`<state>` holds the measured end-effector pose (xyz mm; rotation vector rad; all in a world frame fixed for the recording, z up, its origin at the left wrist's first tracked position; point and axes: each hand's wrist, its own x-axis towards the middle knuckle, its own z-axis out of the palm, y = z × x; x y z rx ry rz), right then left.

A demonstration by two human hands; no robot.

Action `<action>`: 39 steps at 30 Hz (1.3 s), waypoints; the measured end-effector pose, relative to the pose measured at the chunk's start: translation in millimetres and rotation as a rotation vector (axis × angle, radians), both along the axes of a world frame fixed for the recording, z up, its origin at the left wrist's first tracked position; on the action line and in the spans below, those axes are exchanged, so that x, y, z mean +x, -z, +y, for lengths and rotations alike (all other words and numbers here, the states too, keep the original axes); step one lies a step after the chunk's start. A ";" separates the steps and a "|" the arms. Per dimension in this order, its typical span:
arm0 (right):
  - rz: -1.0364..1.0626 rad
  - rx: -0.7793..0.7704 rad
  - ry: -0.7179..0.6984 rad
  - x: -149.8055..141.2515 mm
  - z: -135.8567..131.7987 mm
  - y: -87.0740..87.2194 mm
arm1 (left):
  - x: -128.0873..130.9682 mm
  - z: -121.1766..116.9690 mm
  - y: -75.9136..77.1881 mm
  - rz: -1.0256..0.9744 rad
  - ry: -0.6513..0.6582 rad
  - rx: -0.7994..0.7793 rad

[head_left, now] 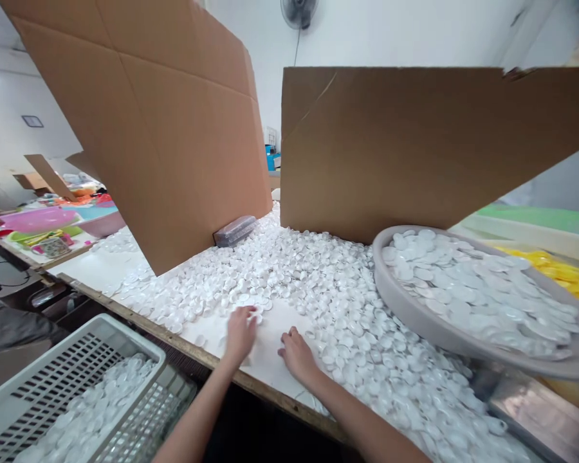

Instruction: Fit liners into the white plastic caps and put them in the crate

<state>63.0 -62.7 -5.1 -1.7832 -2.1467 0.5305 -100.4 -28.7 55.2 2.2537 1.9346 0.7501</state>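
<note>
My left hand is over the table at the near edge of a spread of small, round white plastic pieces. Its fingers are curled in by the pieces, and whatever lies between the fingertips is too small to make out. To its right, my right hand hovers just above the bare white tabletop, beside the pile. Its fingers are loosely bent, thumb apart from them, and I see nothing held there.
A large grey basin heaped with white discs stands at right. At lower left is a slatted plastic basket with more pieces. Two cardboard panels rise behind the pile, with a clear plastic box at one's foot. Wooden edging borders the table.
</note>
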 end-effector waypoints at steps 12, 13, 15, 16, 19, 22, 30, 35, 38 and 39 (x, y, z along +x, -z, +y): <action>0.391 0.060 0.098 52.1 -31.8 -36.8 | 82.4 41.2 48.5 0.051 0.269 -0.214; 0.462 0.036 0.129 55.5 -29.1 -33.9 | 73.7 35.4 49.8 0.025 0.263 -0.230; 0.608 -0.057 0.204 59.8 -22.5 -27.2 | 58.7 21.7 51.6 -0.093 0.243 -0.291; 0.675 -0.110 0.245 60.7 -18.9 -24.3 | 53.0 14.4 52.2 -0.174 0.237 -0.330; 0.839 -0.209 0.333 58.9 -9.4 -20.0 | 44.7 -4.6 53.8 -0.335 0.259 -0.391; 0.929 -0.239 0.366 55.1 -3.3 -19.8 | 44.6 -15.4 56.3 -0.279 0.272 -0.296; 0.875 -0.321 0.341 49.1 6.7 -15.4 | 36.9 -21.7 55.1 -0.292 0.240 -0.251; 0.835 -0.439 0.235 20.2 19.6 -13.0 | 41.4 -27.9 54.0 -0.287 0.228 -0.316; 0.740 -0.503 0.217 6.3 27.0 -9.9 | 40.6 -29.7 53.3 -0.344 0.212 -0.382; 0.709 -0.520 0.226 4.5 29.2 -9.3 | 38.4 -29.3 52.4 -0.360 0.232 -0.392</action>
